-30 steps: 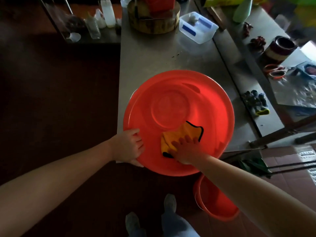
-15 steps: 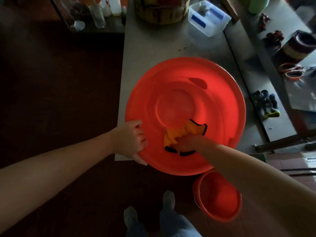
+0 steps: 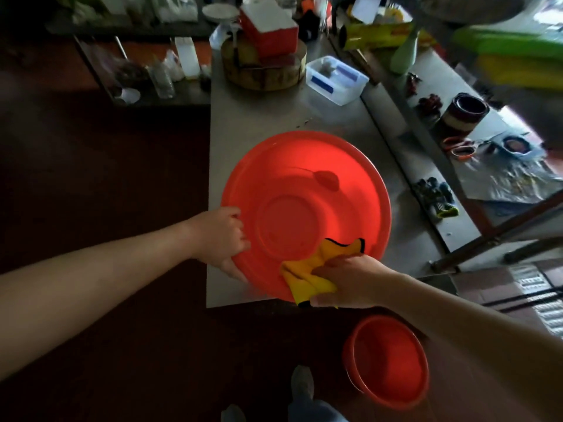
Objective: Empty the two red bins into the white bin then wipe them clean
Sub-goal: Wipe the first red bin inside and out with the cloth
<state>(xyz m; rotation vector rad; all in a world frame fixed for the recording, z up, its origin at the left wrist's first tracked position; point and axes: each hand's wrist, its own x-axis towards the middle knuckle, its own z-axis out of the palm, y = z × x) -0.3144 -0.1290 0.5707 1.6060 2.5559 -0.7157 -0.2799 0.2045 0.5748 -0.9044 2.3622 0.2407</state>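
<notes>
A large round red bin lies on the metal table, its near edge over the table's front. My left hand grips its left rim. My right hand holds a yellow cloth with black trim pressed on the bin's near inner wall and rim. A smaller red bin stands on the floor below my right forearm. No white bin shows.
At the table's far end stand a round wood block with a red box on it and a clear plastic container. A side counter on the right holds gloves, scissors and a dark bowl. My shoes are below.
My right hand has drawn the cloth from the bin's inner floor toward me onto the near rim. My left hand has kept its grip on the left rim. The camera tilted up.
</notes>
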